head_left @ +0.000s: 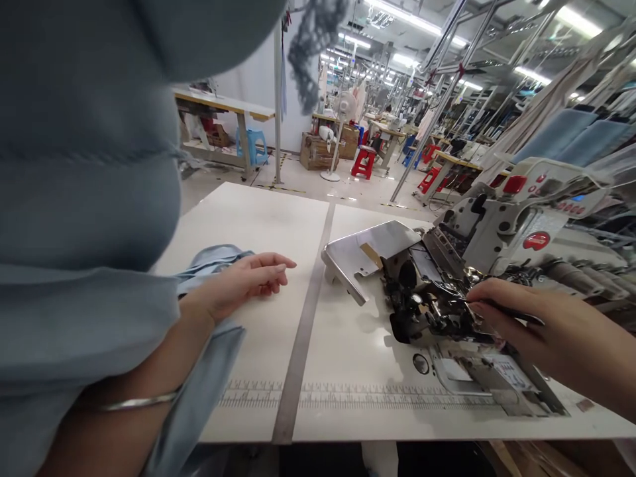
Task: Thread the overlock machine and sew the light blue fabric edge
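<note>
At the right, my right hand [527, 311] pinches dark tweezers [531, 318], whose tips reach in among the metal parts of an overlock sewing machine [501, 225]. The machine's shiny metal cover [368, 246] is swung out to the left, leaving its inner mechanism [427, 305] exposed. Over the white table, my left hand [248, 275] is empty, its fingers loosely bent and apart. Light blue cloth [211, 257] lies behind and beneath that wrist, with a strip hanging toward the front. What the tweezer tips touch is too small to make out.
Printed ruler marks [348, 395] run along the front of the white table [258, 218], crossed by a grey strip [303, 331]. Thread cones [591, 285] stand behind the machine. Farther back are a fan [342, 109], a red stool [364, 161] and other sewing tables.
</note>
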`<state>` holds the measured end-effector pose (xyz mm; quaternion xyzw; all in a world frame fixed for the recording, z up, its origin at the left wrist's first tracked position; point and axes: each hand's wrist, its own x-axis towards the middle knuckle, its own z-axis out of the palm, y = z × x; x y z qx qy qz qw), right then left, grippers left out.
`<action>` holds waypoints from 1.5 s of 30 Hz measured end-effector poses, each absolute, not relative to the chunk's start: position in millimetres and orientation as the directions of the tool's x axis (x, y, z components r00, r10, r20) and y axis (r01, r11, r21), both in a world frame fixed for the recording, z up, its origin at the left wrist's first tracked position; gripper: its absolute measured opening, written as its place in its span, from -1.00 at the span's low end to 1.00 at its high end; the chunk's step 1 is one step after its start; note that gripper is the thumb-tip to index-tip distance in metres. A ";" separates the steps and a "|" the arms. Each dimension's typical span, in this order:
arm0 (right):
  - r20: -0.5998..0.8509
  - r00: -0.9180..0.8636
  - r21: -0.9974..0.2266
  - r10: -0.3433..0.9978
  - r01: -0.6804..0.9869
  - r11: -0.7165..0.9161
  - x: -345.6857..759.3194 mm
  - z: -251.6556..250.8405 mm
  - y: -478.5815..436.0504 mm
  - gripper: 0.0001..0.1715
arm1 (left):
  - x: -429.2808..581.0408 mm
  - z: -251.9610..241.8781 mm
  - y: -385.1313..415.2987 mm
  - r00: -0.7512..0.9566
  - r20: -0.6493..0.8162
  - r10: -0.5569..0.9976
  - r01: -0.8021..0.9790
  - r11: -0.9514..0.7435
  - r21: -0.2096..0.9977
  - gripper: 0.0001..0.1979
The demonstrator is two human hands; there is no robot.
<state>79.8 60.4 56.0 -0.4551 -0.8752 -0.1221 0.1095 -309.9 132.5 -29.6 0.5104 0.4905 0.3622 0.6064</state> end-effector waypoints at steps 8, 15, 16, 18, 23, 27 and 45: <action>0.551 -0.274 -0.373 0.788 0.764 0.526 78.6 57.1 53.8 -0.87 | -262.4 -0.2 102.0 -0.004 0.123 0.992 0.234 -0.118 0.965 -0.75; 0.676 -0.078 -0.465 0.733 0.727 0.505 88.3 40.8 50.4 -0.90 | -111.5 25.2 68.1 0.427 0.104 0.898 0.143 -0.180 0.973 -0.48; 0.680 -0.048 -0.486 0.732 0.717 0.499 90.8 39.2 49.0 -0.90 | -99.1 27.5 73.3 0.412 0.030 0.911 0.072 -0.065 0.995 -0.49; 0.681 0.008 -0.525 0.732 0.702 0.481 95.4 36.7 46.3 -0.88 | -84.9 31.8 85.8 0.404 -0.098 0.909 -0.080 0.142 0.987 -0.56; 0.545 0.149 -0.766 0.825 0.489 0.417 101.9 31.2 42.5 -0.88 | -82.8 35.4 102.0 0.554 -0.198 0.808 -0.176 0.347 0.921 -0.78; 0.452 0.189 -0.869 0.872 0.316 0.382 102.8 27.4 42.6 -0.89 | -92.3 33.7 102.1 0.567 -0.156 0.809 -0.026 0.207 0.978 -0.90; 0.452 -0.031 -0.637 0.891 0.688 0.347 110.0 39.1 46.5 -0.89 | -90.3 43.0 138.9 0.806 0.123 0.579 0.505 -0.781 0.368 -0.82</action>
